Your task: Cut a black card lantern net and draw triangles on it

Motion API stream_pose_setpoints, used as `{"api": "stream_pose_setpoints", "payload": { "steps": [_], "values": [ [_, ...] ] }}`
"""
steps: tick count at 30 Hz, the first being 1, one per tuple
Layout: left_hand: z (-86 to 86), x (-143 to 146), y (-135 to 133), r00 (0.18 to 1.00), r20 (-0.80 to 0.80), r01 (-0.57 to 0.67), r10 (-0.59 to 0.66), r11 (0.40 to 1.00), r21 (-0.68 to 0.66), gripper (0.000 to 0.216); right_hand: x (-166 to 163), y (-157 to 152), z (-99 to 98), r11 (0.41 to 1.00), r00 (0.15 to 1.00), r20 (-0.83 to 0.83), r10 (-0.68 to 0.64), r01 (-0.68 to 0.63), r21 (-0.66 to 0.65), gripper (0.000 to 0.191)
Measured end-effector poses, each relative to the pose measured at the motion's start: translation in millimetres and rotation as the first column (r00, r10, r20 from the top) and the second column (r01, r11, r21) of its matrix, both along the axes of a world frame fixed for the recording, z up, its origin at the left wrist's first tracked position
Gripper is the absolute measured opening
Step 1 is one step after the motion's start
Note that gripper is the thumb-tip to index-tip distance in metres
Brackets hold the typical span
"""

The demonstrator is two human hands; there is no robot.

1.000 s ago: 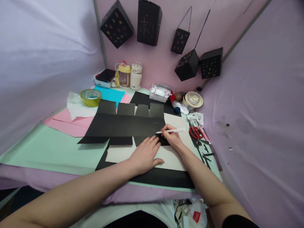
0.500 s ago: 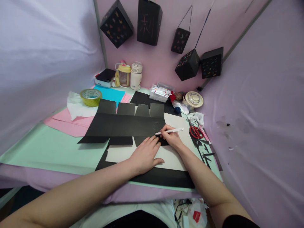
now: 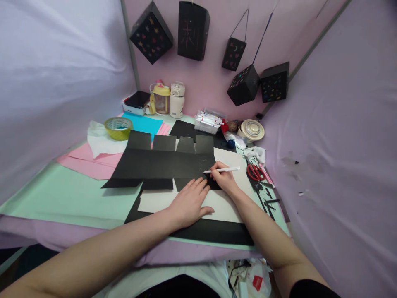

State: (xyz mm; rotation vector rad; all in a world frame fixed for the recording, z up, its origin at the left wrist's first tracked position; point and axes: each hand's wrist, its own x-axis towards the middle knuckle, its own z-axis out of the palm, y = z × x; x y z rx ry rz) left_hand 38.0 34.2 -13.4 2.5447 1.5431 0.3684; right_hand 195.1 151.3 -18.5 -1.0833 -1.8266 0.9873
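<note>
A large black card cut-out [image 3: 161,163] with several flaps along its far edge lies on the mint-green table [image 3: 71,196]. Its right end rests on a white board [image 3: 223,205]. My left hand [image 3: 189,203] lies flat with fingers spread, pressing the black card and white board down. My right hand [image 3: 225,180] is closed round a white pen [image 3: 221,169], whose tip touches the black card near its right edge. Under the white board lies another black sheet [image 3: 214,231].
Red-handled scissors [image 3: 254,171] and black paper scraps [image 3: 266,198] lie to the right. Pink sheets [image 3: 89,161], a tape roll [image 3: 118,126], a blue sheet [image 3: 144,122], bottles [image 3: 169,99], a marker box [image 3: 209,122] and a round tin [image 3: 252,129] sit behind. Black paper lanterns [image 3: 192,29] hang on the wall.
My right hand shifted the pen very slightly along the black card; my left hand has stayed in place.
</note>
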Motion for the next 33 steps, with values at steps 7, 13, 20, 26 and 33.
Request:
{"api": "stream_pose_setpoints", "payload": {
  "steps": [7,13,20,26,33],
  "values": [
    [-0.8,-0.3,0.0,1.0,0.006,0.003,-0.003,1.0,0.012,0.07,2.7,1.1,-0.7,0.999,0.999,-0.035,-0.039,0.039,-0.021,0.012],
    [-4.4,-0.6,0.0,0.999,0.037,-0.001,0.0,1.0,0.027,0.07,1.7,1.0,-0.1,1.0,1.0,-0.02,-0.015,0.014,-0.02,0.012],
    [-4.1,-0.5,0.2,1.0,0.015,0.002,-0.002,0.999,0.032,0.07,0.9,0.0,1.9,1.0,1.0,-0.009,-0.004,0.004,-0.015,0.013],
    [-2.5,0.0,0.2,1.0,0.026,0.002,-0.003,1.0,0.028,0.069,0.7,0.2,2.2,1.0,1.0,0.001,0.005,-0.005,-0.01,0.012],
    [-4.8,-0.1,0.6,1.0,0.022,0.005,-0.006,0.999,0.04,0.069,0.6,-0.2,2.3,1.0,1.0,0.007,0.0,0.001,-0.01,0.012]
  ]
}}
